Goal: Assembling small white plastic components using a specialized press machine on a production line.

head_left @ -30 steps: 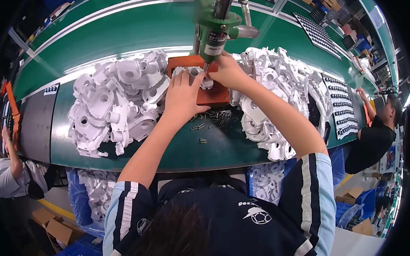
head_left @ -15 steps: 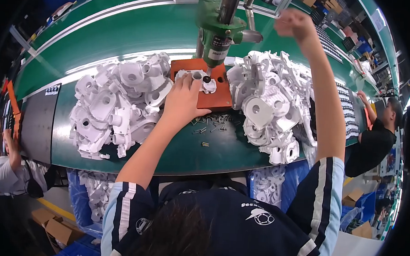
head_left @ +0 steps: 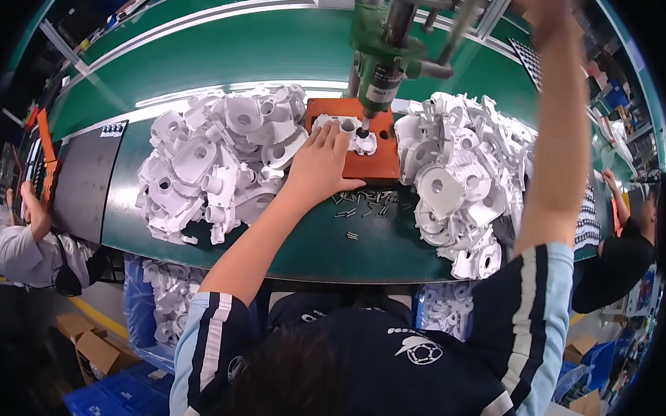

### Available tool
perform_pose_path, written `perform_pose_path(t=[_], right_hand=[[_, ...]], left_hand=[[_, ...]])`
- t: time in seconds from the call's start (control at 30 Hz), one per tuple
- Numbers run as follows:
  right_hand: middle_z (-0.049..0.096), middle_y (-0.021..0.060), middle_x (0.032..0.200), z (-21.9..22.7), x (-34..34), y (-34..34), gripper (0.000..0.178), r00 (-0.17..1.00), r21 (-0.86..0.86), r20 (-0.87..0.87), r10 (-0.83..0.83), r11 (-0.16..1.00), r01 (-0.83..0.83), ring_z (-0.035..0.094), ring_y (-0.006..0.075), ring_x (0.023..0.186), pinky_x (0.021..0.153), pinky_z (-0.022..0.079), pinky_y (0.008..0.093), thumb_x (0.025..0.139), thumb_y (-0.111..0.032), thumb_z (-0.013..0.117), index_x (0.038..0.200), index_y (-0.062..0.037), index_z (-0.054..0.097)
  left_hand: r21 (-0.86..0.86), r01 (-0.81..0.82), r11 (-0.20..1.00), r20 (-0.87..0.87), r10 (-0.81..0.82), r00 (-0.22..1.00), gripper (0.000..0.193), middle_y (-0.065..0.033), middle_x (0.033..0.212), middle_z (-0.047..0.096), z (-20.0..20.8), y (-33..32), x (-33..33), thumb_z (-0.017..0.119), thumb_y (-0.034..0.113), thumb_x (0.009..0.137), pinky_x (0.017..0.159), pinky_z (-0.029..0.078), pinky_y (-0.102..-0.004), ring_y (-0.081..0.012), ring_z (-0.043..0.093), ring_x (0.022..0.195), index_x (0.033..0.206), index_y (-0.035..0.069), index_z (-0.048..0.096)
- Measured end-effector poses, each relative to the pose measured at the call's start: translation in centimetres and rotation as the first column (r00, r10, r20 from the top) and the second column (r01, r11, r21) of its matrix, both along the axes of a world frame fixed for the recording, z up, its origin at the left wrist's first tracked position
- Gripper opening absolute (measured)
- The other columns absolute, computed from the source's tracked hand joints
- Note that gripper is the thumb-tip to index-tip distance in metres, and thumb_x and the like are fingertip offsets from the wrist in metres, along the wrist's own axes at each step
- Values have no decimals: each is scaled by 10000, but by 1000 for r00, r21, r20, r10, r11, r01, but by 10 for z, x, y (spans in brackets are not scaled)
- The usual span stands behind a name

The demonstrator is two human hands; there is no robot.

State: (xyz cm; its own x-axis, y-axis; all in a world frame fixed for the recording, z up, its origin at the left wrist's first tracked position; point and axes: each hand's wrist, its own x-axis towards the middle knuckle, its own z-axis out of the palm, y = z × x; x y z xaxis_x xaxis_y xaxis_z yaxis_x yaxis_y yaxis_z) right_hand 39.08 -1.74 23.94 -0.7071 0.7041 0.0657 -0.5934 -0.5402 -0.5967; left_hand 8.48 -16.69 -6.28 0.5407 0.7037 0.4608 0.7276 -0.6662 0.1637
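My left hand (head_left: 320,161) lies over a white plastic housing (head_left: 365,144), its fingers stretched across the part's left side and its thumb spread toward the near edge of an orange fixture block (head_left: 372,167). The housing sits on that block, beneath the tip of a green bench press (head_left: 382,76). A dark round piece (head_left: 362,133) shows on the housing right at the press tip. Raised high at the top right, my right hand (head_left: 548,15) is smeared by motion and partly cut off by the frame. Its fingers cannot be made out. A blurred grey lever (head_left: 463,28) slants up from the press.
Heaps of white plastic housings flank the fixture, a left pile (head_left: 216,158) and a right pile (head_left: 461,176). Small metal pins (head_left: 370,202) lie scattered before the block on the green table (head_left: 323,256). Lined bins of white parts stand below. Other people work at both sides.
My right hand has swung up and to the right, from a closed, raised position beside the press. My left hand stays on the housing. The whole view has shifted slightly.
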Motion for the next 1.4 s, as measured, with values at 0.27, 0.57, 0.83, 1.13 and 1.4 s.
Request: perform_pose_path(t=[0.27, 0.57, 0.83, 1.13, 1.4], right_hand=[[517, 52, 465, -149, -94, -250, 299, 366, 537, 527, -767, -33, -843, 495, 243, 449, 747, 444, 333, 658, -308, 646, 523, -55, 561], [604, 119, 958, -56, -102, -121, 541, 615, 683, 3, -789, 450, 575, 556, 209, 828, 739, 402, 312, 887, -531, 392, 1170, -78, 479], [539, 10, 815, -135, -75, -33, 388, 408, 674, 490, -770, 632, 383, 479, 119, 659, 609, 388, 250, 910, -455, 462, 1074, -109, 531], [620, 197, 977, -198, -48, -152, 519, -290, 609, 681, -672, 740, -285, 598, 302, 907, 790, 463, 398, 827, -384, 590, 1146, 17, 513], [625, 155, 916, -207, -46, -154, 707, -286, 495, 732, -619, 770, -402, 615, 286, 798, 723, 477, 352, 679, -363, 728, 1224, -15, 443]], left_hand=[[-181, -37, 983, 45, 46, 998, 794, -254, 1081, 556, 14, 5, -16, 704, 543, 648, 873, 459, -402, -371, 574, 998, 1083, -69, 445], [-85, 112, 990, -133, -123, 983, 410, -149, 1136, 538, 10, 66, -22, 535, 273, 822, 919, 376, -435, -279, 445, 1152, 1184, 90, 474], [-350, 100, 931, -217, -184, 959, 449, -190, 1092, 558, 24, 70, -22, 494, 241, 841, 886, 411, -421, -341, 534, 1039, 1238, 56, 393], [-515, -40, 856, -228, -92, 969, 468, -139, 1113, 584, 51, 102, -34, 621, 323, 758, 877, 442, -352, -295, 550, 1054, 1183, 152, 524], [-213, -414, 885, -241, 363, 900, 576, -232, 1157, 529, 48, 218, -67, 669, 273, 733, 843, 478, -395, -374, 565, 1011, 1252, 105, 482]])
